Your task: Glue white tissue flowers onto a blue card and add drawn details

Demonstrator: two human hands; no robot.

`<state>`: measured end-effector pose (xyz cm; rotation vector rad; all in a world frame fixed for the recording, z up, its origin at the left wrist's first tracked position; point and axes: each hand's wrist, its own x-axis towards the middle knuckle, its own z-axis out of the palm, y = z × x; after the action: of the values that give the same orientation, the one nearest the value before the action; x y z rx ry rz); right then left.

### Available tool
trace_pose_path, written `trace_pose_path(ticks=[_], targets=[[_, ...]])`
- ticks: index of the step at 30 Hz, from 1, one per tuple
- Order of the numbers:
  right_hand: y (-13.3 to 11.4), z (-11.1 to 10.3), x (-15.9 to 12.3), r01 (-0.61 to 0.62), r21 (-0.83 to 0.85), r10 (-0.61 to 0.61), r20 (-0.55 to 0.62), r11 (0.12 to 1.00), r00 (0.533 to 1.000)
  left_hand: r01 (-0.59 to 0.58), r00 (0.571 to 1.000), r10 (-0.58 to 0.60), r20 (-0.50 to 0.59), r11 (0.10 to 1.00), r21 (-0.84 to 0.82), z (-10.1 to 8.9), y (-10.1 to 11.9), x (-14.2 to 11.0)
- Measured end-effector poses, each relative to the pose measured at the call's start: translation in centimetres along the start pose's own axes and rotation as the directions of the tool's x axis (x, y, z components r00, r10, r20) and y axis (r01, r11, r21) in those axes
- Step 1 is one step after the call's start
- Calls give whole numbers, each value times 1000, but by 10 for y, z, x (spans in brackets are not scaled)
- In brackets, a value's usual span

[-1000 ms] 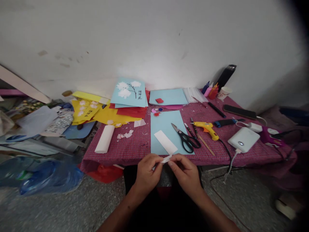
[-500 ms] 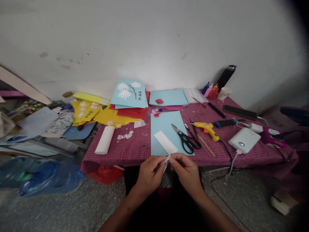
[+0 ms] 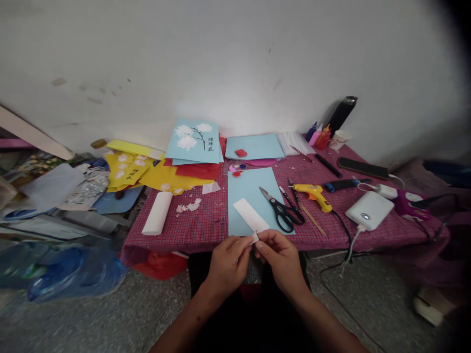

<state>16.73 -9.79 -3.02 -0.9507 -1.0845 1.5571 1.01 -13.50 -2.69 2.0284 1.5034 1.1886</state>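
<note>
My left hand (image 3: 228,262) and my right hand (image 3: 277,255) meet at the table's front edge. Between their fingertips they pinch a small piece of white paper (image 3: 255,238), mostly covered by the fingers. Just beyond lies a white paper strip (image 3: 250,214) on a light blue sheet (image 3: 243,186). Black-handled scissors (image 3: 281,211) rest on the same sheet, blades pointing away to the left, near my right hand.
On the checked tablecloth (image 3: 198,230) stand a white paper roll (image 3: 157,213), paper scraps (image 3: 189,206), a yellow glue gun (image 3: 312,194) and a white power bank (image 3: 370,211) with cables. Behind are blue cards with white flowers (image 3: 193,142), paint bottles (image 3: 323,138) and a black flask (image 3: 342,115).
My fingers have shifted on the paper, and less of it shows between them now. The whole view has moved slightly; the table items lie as before.
</note>
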Motion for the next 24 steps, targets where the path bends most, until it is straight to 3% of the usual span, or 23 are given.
trace_pose_path(ticks=[13, 19, 24], targets=[[4, 0, -1, -8, 21, 8, 4, 1000, 1000, -109, 994, 110, 10, 960, 258, 4, -6, -5], [3, 1, 1, -7, 0, 7, -2, 1000, 1000, -143, 985, 163, -54, 952, 272, 6, -6, -4], [3, 1, 1, 5, 7, -5, 0, 1000, 1000, -159, 982, 181, -44, 937, 311, 7, -7, -4]])
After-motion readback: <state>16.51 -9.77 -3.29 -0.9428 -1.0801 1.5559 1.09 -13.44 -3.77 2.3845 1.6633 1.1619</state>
